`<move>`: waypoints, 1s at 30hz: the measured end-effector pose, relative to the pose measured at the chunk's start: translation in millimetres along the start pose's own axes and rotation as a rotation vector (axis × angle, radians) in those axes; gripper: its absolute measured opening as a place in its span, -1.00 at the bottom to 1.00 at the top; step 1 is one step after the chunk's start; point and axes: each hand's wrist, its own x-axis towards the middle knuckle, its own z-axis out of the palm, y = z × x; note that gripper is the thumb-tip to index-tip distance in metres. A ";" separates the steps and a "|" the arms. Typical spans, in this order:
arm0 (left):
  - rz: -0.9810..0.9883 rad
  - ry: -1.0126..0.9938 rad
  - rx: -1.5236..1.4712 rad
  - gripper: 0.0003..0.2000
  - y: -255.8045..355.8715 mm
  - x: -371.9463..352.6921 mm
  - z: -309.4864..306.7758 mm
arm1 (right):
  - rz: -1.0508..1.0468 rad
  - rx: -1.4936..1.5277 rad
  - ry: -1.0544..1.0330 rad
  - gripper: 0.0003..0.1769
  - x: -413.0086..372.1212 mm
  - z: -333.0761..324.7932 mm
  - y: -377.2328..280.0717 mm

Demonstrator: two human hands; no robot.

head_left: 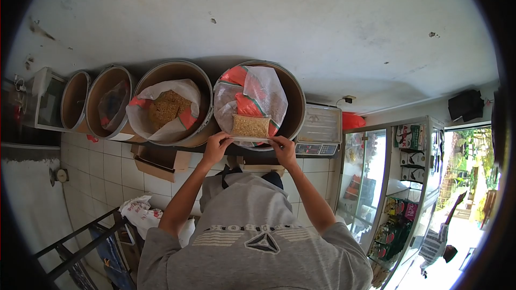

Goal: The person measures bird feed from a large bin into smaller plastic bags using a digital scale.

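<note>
A clear plastic bag of yellowish grain (250,126) lies over the folded sack in the right-hand drum, its open-looking edge toward me. My left hand (216,145) pinches the left corner of that edge, and my right hand (282,147) pinches the right corner, so the edge is stretched straight between them. Beneath the bag is a white and red woven sack (266,88) inside the round drum (295,102). Whether the bag's edge is sealed cannot be made out.
Left of it, another drum (207,83) holds a sack of brown grain (171,108); two more drums stand beyond. A weighing scale (318,129) is at the right. Cardboard boxes (156,162) lie below. A glass cabinet (363,164) and another person (434,244) are farther right.
</note>
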 end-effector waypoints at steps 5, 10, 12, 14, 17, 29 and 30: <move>-0.057 0.036 -0.035 -0.85 -8.0 1.2 7.6 | 0.128 0.109 0.019 -0.84 0.1 5.5 7.8; -0.085 0.134 -0.097 -0.86 -7.2 0.2 14.0 | 0.170 0.196 0.024 -0.84 -2.2 6.2 2.4; -0.048 0.125 -0.048 -0.87 -5.0 -2.4 14.6 | 0.181 0.211 0.039 -0.85 -3.6 8.0 1.8; -0.012 0.117 0.001 -0.88 1.0 -3.1 14.5 | 0.171 0.177 0.131 -0.87 -4.5 12.1 -0.3; 0.101 0.162 0.092 -0.88 8.3 -5.0 14.6 | 0.182 0.265 0.187 -0.88 -4.0 16.2 -7.0; 0.138 -0.011 0.519 -0.83 22.3 -8.7 10.2 | -0.175 -0.218 -0.005 -0.76 -5.1 7.0 -27.7; 0.149 -0.034 0.577 -0.82 22.5 -8.8 10.9 | -0.171 -0.218 -0.006 -0.76 -5.5 7.6 -24.7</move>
